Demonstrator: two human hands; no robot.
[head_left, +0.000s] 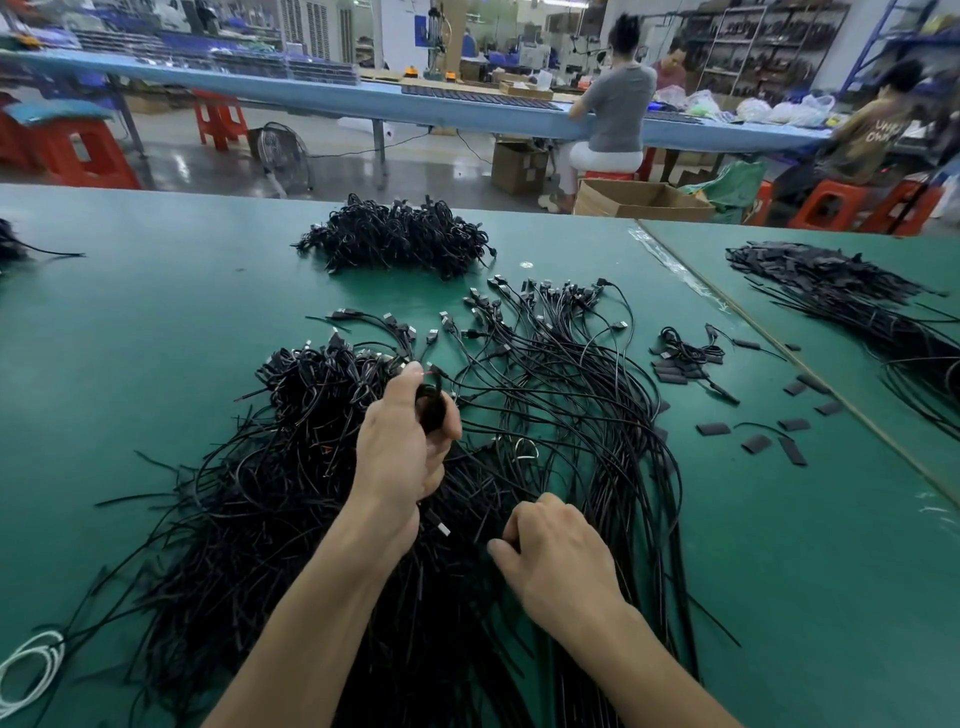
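A big heap of loose black USB cables (561, 395) covers the middle of the green table (156, 322). My left hand (402, 447) is raised over the heap and grips a black cable (432, 405) with thin red wire showing at its end by the thumb. My right hand (556, 558) sits lower, fingers curled down into the cables; what it pinches is hidden. A tangled mass of cables (322, 379) lies left of my left hand.
A coiled cable pile (397, 236) sits at the table's far side. Short black sleeve pieces (753, 436) are scattered right, another black pile (841, 296) beyond a seam. A white cord (31, 670) lies at bottom left. People sit at a blue bench behind.
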